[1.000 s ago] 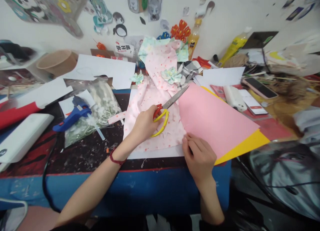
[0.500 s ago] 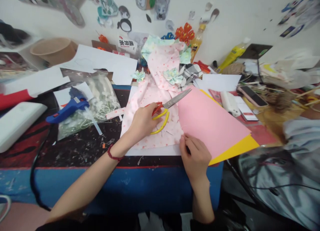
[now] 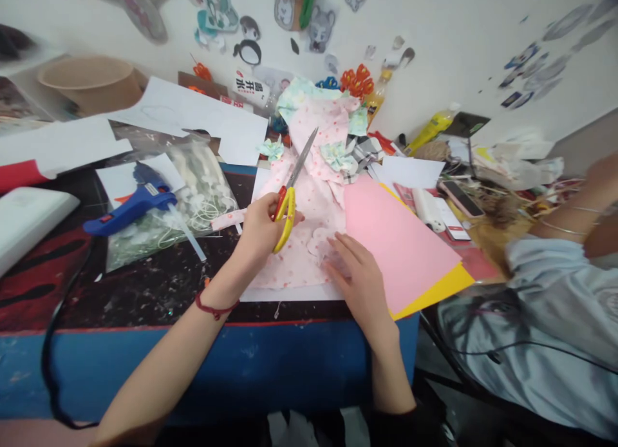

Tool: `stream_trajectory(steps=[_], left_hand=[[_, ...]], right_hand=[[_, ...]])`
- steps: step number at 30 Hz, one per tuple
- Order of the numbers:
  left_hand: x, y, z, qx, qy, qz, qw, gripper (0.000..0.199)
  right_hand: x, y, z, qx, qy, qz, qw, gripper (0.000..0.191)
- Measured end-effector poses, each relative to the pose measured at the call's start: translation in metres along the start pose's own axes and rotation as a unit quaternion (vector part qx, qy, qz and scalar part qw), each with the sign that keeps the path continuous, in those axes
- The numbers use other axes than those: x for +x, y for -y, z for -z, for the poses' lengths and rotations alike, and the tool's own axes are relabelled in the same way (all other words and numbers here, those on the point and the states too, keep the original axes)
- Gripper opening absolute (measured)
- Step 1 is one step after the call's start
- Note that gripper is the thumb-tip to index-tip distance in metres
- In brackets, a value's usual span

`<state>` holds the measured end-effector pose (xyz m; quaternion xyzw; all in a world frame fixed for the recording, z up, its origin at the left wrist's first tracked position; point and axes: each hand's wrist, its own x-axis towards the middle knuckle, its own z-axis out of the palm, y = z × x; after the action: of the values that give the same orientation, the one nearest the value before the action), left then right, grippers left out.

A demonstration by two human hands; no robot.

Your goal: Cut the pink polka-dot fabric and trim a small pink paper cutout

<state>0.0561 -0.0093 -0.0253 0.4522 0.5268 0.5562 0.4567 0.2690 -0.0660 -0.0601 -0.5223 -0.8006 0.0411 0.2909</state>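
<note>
Centrally on the desk, dotted pink fabric lies partly over white paper. My left grip is closed around red-and-yellow scissors, their blades together and pointing far. My right grip rests at the fabric's near right part, fingers slightly bent; I cannot tell whether they pinch it. Pink paper lies right, a blue glue gun left.

Scissors: metal blades, smooth plastic handles | dotted fabric: matt, wrinkled cloth | pink sheet: matt, smooth
</note>
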Motion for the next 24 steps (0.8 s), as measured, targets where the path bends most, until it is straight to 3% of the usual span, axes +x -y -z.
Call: stream_trajectory(steps=[4,6,11,19,24], left_hand=[[-0.001,0.001,0.001,0.011,0.015,-0.014,1.0,0.019],[-0.001,0.005,0.003,0.024,0.022,-0.023,0.999,0.018],[0.0,0.013,0.006,0.055,0.044,-0.028,0.997,0.022],[-0.004,0.011,0.004,0.065,0.051,-0.021,0.996,0.018],[-0.005,0.012,0.003,0.087,0.043,-0.039,0.995,0.013]], right_hand=[[0.011,-0.001,-0.004,0.033,0.075,-0.044,0.996,0.062],[0.014,0.0,-0.004,0.046,0.083,-0.058,0.994,0.065],[0.016,0.002,-0.005,0.043,0.069,-0.088,0.993,0.059],[0.012,0.009,-0.003,0.016,0.017,-0.06,0.998,0.048],[0.001,0.015,-0.011,0.055,0.076,-0.02,0.995,0.044]])
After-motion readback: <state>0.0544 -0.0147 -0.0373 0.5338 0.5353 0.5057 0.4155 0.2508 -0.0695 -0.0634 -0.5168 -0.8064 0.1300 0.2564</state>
